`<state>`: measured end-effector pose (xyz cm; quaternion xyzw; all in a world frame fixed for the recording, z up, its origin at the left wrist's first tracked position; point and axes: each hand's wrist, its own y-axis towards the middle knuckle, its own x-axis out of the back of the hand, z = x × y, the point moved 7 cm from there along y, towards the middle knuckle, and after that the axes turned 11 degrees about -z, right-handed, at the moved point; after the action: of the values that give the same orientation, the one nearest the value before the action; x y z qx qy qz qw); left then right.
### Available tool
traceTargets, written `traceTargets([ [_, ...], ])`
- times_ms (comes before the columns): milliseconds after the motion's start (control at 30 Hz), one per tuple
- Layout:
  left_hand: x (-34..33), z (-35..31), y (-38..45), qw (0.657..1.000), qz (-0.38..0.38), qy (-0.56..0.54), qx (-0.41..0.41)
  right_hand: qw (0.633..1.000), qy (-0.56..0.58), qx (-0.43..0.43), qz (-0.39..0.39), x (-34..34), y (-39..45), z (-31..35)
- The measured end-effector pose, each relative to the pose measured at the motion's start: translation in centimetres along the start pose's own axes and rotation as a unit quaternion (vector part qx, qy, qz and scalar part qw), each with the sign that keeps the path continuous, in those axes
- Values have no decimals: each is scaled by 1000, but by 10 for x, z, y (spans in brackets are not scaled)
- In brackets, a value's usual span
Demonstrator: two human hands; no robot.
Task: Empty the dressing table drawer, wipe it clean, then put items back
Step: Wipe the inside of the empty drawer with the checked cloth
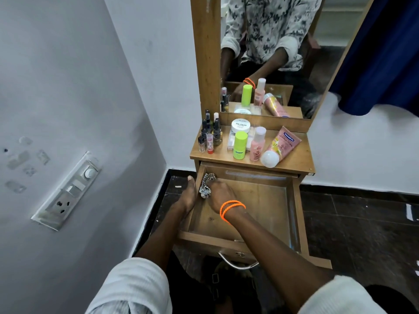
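The right hand [218, 191] grips the patterned cloth [205, 185] in the drawer's [297, 214] far-left corner; the left hand [189, 196], seemingly flat, steadies its side. Work corners first, then sweep forward.

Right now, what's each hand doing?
Left hand: open, resting on the drawer's left wall.
Right hand: closed on a patterned cloth.
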<state>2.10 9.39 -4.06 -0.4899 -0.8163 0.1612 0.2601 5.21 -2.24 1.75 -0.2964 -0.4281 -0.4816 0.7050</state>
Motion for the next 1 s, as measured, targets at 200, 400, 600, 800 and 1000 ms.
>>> traceTargets([
  [200, -2, 0, 0, 1000, -10, 16, -2, 997, -66, 37, -11, -14, 11, -1],
  [400, -4, 6, 8, 1000, 2, -27, -2, 984, -169, 39, -32, 23, 13, 4],
  [600, -1, 2, 4, 1000, -3, -13, -8, 956, -264, 65, -113, 40, 1, -4],
  [800, 1, 14, 11, 1000, -22, 1, 7, 975, -156, 142, 66, -23, -15, -13],
  [1000, 0, 17, 15, 999, -27, -32, 13, 991, -120, 50, 27, -22, 16, -20],
])
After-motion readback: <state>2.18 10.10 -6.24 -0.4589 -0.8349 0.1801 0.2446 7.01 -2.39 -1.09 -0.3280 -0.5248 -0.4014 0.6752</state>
